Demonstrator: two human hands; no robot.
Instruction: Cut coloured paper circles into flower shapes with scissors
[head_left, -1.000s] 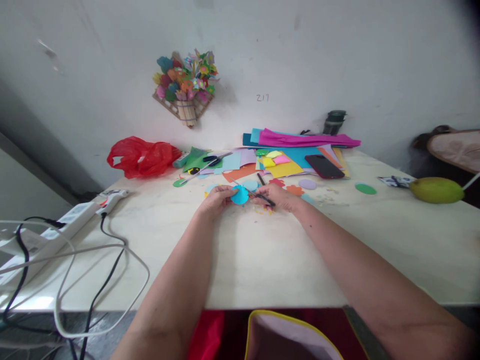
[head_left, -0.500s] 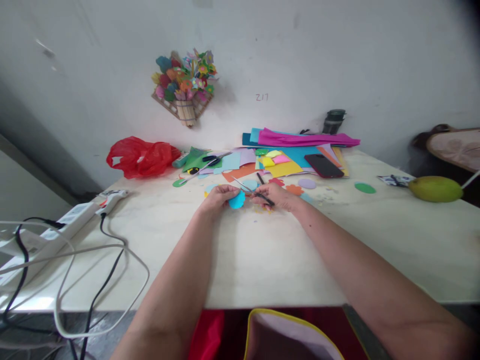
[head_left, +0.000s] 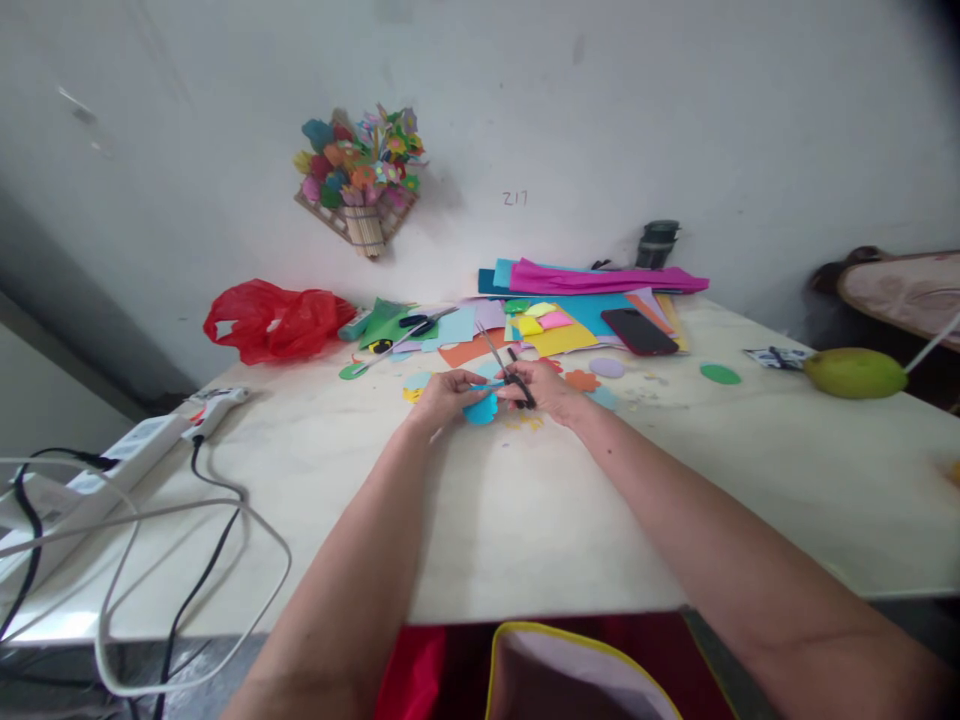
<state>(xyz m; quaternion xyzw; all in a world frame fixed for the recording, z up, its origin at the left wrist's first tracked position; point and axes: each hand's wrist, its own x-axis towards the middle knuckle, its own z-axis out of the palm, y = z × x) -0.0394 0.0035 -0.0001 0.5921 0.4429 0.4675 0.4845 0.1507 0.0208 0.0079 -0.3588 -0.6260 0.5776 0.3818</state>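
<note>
My left hand [head_left: 450,396] pinches a blue paper piece [head_left: 481,408] with a scalloped lower edge, just above the table. In my right hand [head_left: 541,388] is a pair of scissors [head_left: 518,384] with dark handles, its blades pointing up and away from me. The right fingertips are close to the blue piece's right side; whether they touch it I cannot tell. Near the hands lie an orange paper flower [head_left: 582,380], a lilac paper oval [head_left: 607,367] and small yellow scraps [head_left: 531,423].
Coloured sheets [head_left: 566,337] and a phone [head_left: 640,331] lie behind the hands. A red plastic bag [head_left: 277,320] and second scissors [head_left: 421,323] are at back left. Power strips [head_left: 135,447] with loose cables fill the left side. A green mango-like object [head_left: 855,373] sits far right.
The scissors have swung from pointing left across the blue piece to pointing up and away. The right hand has come closer to the left, and the view has shifted slightly.
</note>
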